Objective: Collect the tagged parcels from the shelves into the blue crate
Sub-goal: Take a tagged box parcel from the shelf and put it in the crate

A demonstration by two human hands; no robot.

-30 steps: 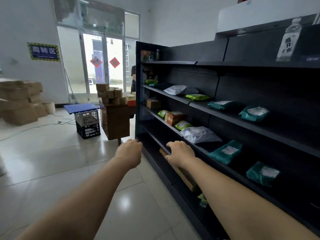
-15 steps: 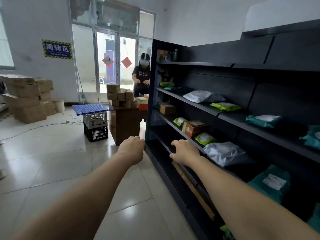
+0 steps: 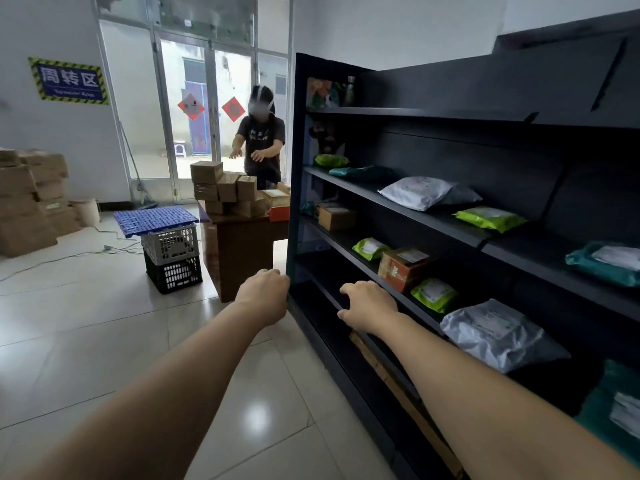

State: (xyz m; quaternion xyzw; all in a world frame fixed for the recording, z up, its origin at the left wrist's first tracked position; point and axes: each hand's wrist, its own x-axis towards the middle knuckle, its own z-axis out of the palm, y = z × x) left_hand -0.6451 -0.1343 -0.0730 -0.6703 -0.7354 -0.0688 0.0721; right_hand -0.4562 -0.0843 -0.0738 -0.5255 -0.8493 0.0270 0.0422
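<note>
Holding nothing, the left hand point(image 3: 265, 294) balled and the right hand point(image 3: 369, 306) loosely curled by the shelves point(image 3: 360, 190), the person seems barely started: parcels like the grey bag point(image 3: 495, 336) and green pouch point(image 3: 434, 294) sit shelved, and no blue crate shows, only a blue panel point(image 3: 156, 218) on stacked crates point(image 3: 172, 258).

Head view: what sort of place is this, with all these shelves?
Probably a parcel depot or sorting room: black shelves hold labelled parcels, cardboard boxes are piled on a table, and plastic crates stand on the floor.
</note>
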